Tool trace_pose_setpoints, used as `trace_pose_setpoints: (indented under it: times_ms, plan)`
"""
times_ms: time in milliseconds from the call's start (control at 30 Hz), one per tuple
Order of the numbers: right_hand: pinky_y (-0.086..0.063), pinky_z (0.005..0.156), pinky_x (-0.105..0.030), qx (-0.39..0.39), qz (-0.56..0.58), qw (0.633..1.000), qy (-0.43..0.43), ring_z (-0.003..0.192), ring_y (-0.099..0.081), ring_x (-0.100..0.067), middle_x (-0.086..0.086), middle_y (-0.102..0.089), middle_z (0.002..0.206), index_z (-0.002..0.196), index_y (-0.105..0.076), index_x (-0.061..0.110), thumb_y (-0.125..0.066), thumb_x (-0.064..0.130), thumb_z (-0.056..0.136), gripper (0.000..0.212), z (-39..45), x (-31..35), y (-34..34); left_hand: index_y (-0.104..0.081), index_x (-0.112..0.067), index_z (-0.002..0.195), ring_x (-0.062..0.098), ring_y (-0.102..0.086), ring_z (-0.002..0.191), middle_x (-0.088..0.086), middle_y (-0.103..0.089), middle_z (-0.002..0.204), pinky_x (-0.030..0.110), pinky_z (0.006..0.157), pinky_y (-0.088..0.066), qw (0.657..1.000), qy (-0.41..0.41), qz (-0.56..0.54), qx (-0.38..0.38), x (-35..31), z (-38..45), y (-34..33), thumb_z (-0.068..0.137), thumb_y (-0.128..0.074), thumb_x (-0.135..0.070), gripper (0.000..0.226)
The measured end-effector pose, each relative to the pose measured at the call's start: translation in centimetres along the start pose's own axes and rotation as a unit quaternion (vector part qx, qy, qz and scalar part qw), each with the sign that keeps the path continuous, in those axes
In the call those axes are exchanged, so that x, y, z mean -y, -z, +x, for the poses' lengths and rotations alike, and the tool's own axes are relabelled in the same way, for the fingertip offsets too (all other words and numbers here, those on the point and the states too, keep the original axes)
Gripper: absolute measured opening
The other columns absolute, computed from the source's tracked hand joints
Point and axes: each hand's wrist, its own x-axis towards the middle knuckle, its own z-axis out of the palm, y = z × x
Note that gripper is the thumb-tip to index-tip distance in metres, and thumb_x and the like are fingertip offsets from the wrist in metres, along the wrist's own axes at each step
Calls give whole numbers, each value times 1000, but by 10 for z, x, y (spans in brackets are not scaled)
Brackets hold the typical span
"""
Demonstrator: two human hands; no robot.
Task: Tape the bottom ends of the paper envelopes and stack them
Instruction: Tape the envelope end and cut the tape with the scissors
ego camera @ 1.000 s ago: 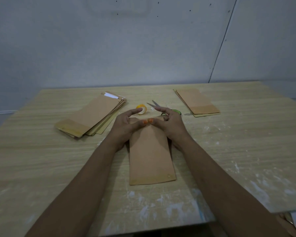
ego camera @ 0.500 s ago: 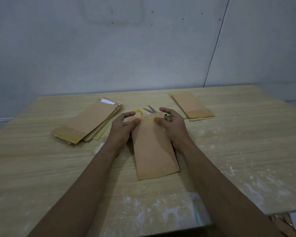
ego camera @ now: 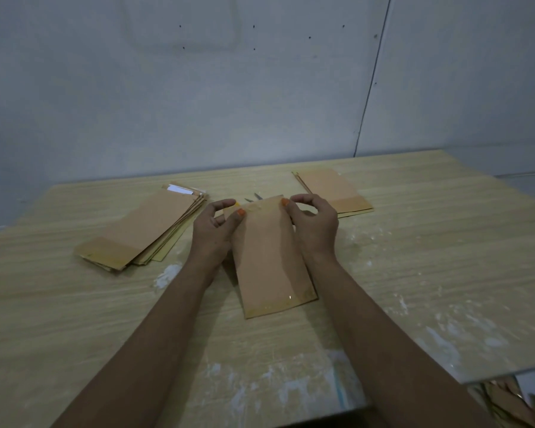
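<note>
On the bench (ego camera: pixel 414 273), both hands (ego camera: pixel 212 233) (ego camera: pixel 314 225) now grip the far end of the middle envelope (ego camera: pixel 271 257), thumbs spread outward along the tape (ego camera: pixel 260 207), pressing it down; sealing seems nearly finished.
</note>
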Motion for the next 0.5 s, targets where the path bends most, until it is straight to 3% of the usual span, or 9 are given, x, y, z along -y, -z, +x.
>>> trace_pose_setpoints:
  times_ms: [167, 233, 333, 500]
  plan:
    - [-53, 74, -19, 0, -15, 1000, 5, 84, -66, -13, -3, -70, 86, 81, -74, 21, -79, 12, 81, 10, 1, 1, -2, -60, -7, 122, 7, -65, 65, 1, -75, 79, 23, 58, -54, 1000, 0, -13, 4, -3, -1, -2, 93, -67, -9, 30]
    - [-48, 70, -12, 6, -13, 1000, -12, 80, -64, -9, -2, -70, 84, 84, -76, 13, -78, 12, 82, 3, 2, 4, -1, -59, -7, 122, 5, -65, 63, -1, -74, 77, 22, 56, -52, 1000, -3, -8, 4, -3, -1, -3, 93, -67, -9, 30]
    - [-42, 63, -4, 14, 10, 998, -54, 73, -62, 0, -4, -71, 84, 90, -77, 3, -75, 11, 85, 10, 4, 5, 0, -58, -4, 123, 3, -62, 59, -2, -72, 72, 18, 52, -49, 1000, -10, -8, 4, -4, -1, -8, 94, -65, -7, 30]
    - [-46, 69, -14, 22, 9, 997, -71, 86, -64, -9, -5, -73, 96, 92, -78, 8, -74, 25, 88, 18, 15, 5, 9, -59, -1, 123, 1, -61, 57, 8, -69, 79, 15, 52, -46, 1000, -25, 12, -2, -8, 7, -26, 93, -66, -6, 31]
